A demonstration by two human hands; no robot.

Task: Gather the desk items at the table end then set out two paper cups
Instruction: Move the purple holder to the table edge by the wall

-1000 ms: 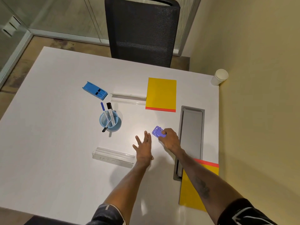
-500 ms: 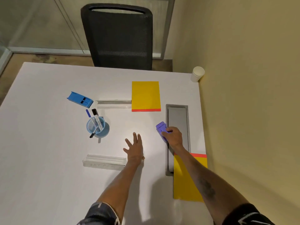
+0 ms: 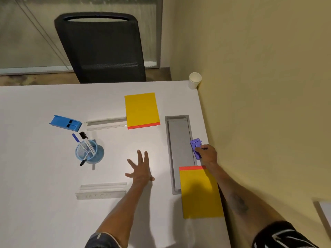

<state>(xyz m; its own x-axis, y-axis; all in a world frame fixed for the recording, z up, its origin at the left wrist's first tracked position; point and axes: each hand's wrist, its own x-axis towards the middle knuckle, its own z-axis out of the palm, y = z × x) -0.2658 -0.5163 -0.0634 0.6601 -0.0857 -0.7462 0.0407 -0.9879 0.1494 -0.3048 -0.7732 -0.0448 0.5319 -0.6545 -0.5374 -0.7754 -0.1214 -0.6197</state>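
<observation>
My right hand (image 3: 207, 154) grips a small purple stapler-like item (image 3: 196, 146) at the table's right edge, beside the grey cable tray (image 3: 179, 140). My left hand (image 3: 141, 169) lies flat on the white table (image 3: 44, 194) with fingers spread and nothing in it. A white paper cup (image 3: 194, 80) stands at the far right corner against the wall. One yellow notepad (image 3: 141, 110) lies in the middle far part, another yellow notepad (image 3: 199, 192) near my right forearm. A blue pen cup (image 3: 89, 152) holds markers. A blue plastic holder (image 3: 65, 122) lies to its far left.
Two clear acrylic strips lie on the table, one (image 3: 105, 123) beside the far notepad and one (image 3: 102, 191) near my left arm. A black mesh chair (image 3: 102, 49) stands at the far end. The yellow wall (image 3: 259, 86) runs along the right edge.
My right hand has carried the purple item from the table's middle rightward across the cable tray to the right edge. The left hand stays flat. The view has shifted.
</observation>
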